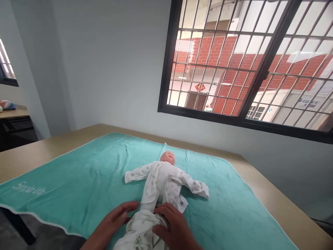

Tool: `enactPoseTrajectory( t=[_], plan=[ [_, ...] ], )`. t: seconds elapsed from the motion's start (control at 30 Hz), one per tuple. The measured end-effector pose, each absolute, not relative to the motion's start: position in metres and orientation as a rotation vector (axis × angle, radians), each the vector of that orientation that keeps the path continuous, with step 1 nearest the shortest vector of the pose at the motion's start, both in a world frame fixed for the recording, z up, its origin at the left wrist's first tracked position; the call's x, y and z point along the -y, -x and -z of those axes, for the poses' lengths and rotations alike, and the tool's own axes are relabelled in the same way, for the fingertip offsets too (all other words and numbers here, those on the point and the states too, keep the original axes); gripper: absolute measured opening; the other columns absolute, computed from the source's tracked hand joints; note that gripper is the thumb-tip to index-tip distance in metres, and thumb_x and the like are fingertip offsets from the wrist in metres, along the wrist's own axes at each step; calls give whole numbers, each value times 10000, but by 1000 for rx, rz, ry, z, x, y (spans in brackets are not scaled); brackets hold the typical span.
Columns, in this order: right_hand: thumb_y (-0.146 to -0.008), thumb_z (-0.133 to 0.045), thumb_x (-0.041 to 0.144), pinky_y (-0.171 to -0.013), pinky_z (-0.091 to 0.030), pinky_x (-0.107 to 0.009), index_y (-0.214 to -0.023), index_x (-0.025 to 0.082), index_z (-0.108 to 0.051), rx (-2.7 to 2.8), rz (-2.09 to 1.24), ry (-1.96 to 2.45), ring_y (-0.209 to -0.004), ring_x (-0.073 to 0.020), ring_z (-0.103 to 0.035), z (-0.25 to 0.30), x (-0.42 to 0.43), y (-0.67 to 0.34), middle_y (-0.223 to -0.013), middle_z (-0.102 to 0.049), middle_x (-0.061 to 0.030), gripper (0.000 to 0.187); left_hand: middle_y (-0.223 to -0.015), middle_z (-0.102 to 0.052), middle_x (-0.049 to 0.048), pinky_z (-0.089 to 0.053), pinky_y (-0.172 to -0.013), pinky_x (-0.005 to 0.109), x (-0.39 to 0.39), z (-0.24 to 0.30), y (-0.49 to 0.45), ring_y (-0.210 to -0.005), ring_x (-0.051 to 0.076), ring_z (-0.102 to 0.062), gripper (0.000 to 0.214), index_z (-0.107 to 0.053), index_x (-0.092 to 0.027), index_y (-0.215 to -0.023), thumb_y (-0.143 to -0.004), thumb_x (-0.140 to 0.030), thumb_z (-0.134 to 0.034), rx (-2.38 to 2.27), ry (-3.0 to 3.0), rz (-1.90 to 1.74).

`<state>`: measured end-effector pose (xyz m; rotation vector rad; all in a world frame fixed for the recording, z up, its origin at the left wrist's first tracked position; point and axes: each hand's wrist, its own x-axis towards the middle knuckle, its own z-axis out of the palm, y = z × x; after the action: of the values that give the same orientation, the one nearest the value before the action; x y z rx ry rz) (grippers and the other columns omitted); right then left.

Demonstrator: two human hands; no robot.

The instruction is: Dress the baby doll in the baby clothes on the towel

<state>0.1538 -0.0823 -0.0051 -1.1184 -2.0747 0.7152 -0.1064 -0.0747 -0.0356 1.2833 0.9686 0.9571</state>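
Doll (pixel 166 170) on back, mid-towel (pixel 78 180), head twd window (pixel 247 62), arms out sideways, white printed romper (pixel 156 184) open down front. Right hand (pixel 173 227) low centre, fingers curled, pinching bunched romper fabric at leg end, near edge of towel; left hand (pixel 114 220) just beside it, fingers together & flat, pressing on towel, fingertips touching romper leg. Towel teal w/ white edging, spread over tan table (pixel 273 201) by grey wall.
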Motion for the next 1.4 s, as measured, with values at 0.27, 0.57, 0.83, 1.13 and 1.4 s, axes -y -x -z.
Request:
enactPoseTrajectory(
  t=[0.27, 0.57, 0.83, 1.13, 1.4],
  plan=[
    [-870, -513, 143, -1065, -401, -457, -1105, 237, -618, 1948, -70, 1251, -1306, -260, -457, 42, 54, -163, -1368, -553, -65, 273, -1271, -564, 127, -399, -1048, 372, 25, 23, 40, -1200, 266, -515, 491, -556, -154, -1198, -742, -319, -636, -1396, -1803, -1041],
    [-901, -491, 442, -759, -524, -357, -1190, 243, -613, 1570, -231, 1569, -895, -244, -657, 42, 25, -188, -1035, -693, -61, 372, -771, -617, 32, -479, -623, 306, -26, 53, 103, -700, 227, -629, 305, -518, -212, -888, -904, -457, -337, -1790, -1431, -1076],
    [-843, -434, 423, -662, -471, -287, -1007, 193, -612, 1209, -459, 1819, -772, -218, -646, 58, 24, -273, -863, -692, -50, 334, -1131, -633, 100, -497, -861, 362, -12, 71, 136, -974, 251, -633, 333, -572, -188, -1063, -797, -365, -477, -1794, -1519, -1269],
    [-866, -487, 392, -654, -501, -280, -994, 212, -633, 1606, -500, 1587, -706, -182, -626, 67, 73, -250, -865, -681, -50, 265, -876, -619, 11, -443, -742, 247, 50, 12, 91, -850, 179, -566, 168, -614, -182, -809, -776, -343, -582, -1173, -1726, -746],
    [-698, -700, 225, -588, -429, -187, -732, 190, -628, 1899, -944, 1230, -644, -109, -564, 52, 85, -188, -749, -627, 18, 88, -1105, -516, -7, -408, -904, 241, 70, -20, 92, -1016, 178, -510, 303, -581, -206, -859, -591, -142, -706, -1012, -1839, -415]
  ],
)
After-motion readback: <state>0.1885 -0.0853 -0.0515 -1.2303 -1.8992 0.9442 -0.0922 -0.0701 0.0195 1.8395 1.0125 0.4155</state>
